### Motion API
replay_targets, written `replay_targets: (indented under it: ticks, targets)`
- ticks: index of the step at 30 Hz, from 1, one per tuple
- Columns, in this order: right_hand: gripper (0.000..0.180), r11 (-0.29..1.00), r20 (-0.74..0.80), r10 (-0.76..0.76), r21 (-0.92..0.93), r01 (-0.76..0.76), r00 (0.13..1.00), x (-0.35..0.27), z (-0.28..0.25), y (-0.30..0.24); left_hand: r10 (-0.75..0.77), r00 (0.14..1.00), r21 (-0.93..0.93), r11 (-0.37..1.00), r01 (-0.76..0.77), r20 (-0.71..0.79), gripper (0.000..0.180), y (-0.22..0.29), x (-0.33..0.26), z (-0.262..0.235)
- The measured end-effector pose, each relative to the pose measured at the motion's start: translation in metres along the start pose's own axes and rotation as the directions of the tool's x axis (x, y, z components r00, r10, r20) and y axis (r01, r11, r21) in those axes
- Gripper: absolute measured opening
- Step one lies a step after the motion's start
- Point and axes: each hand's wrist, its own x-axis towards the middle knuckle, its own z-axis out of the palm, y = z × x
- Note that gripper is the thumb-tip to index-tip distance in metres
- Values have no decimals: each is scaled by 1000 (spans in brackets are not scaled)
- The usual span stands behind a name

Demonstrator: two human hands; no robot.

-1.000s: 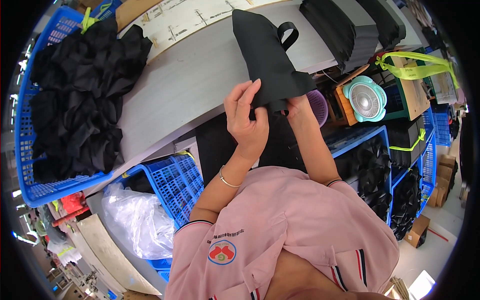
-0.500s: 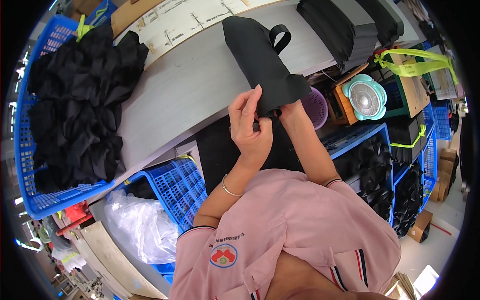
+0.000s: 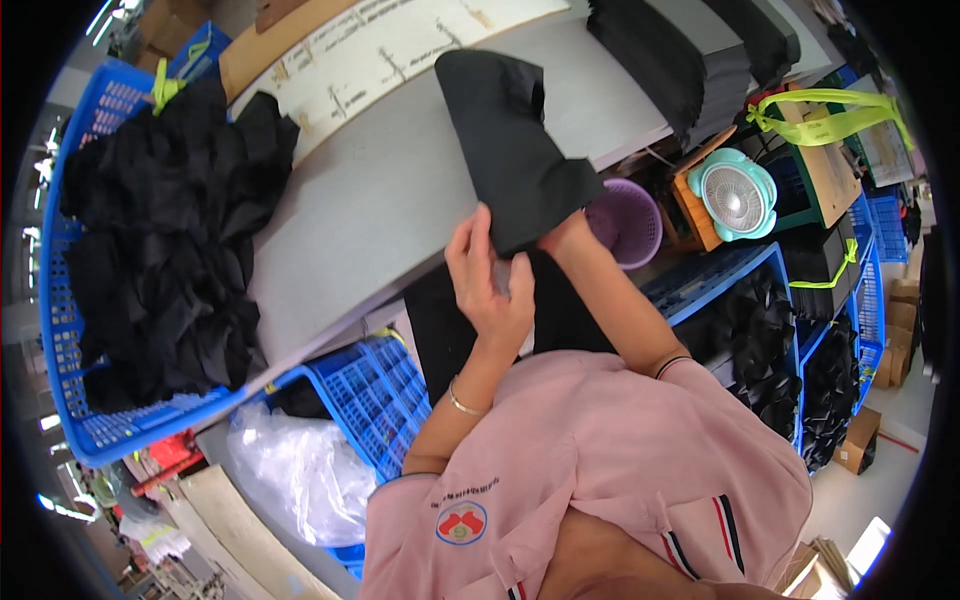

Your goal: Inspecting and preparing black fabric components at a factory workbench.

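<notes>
A folded black fabric piece [image 3: 505, 150] slants from the grey table toward me, its near end off the table edge. My left hand [image 3: 490, 285] is at its near left corner, fingertips against the edge and thumb spread apart from them. From the right, my right hand [image 3: 563, 232] reaches under the near end and holds it; the fabric hides its fingers. A dark fold or opening shows on the piece's far right side.
A blue basket [image 3: 65, 340] heaped with black fabric pieces [image 3: 165, 250] stands at the left of the grey table [image 3: 350, 210]. Stacked black sheets [image 3: 655, 70] lie far right. A purple bin [image 3: 628, 225] and a teal fan [image 3: 735, 195] are beyond my right arm. More blue crates flank me.
The fabric piece has turned and shifted slightly left, and its strap loop no longer shows. My left hand's thumb has moved away from the fabric's rolled near end. The view has shifted slightly.
</notes>
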Motion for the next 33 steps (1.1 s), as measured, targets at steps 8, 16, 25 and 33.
replay_targets:
  ticks: [8, 16, 25, 33]
  targets:
    - [44, -399, 228, -64, -898, 185, 971, 13, 21, -11, -277, 960, -1, 961, 277, -41, 45, -36, 0, -16]
    - [29, -250, 194, 148, -942, 226, 970, 8, 22, -20, -694, 718, -497, 606, 621, 50, 35, -68, -15, -12]
    - [30, -325, 183, -210, -939, 108, 960, -2, 34, 21, -730, 637, -698, 320, 640, 250, 11, -78, -21, 18]
    - [32, -547, 476, -223, -783, 295, 851, -4, 23, 15, -724, 612, -533, 397, 747, 319, 19, -73, -35, 35]
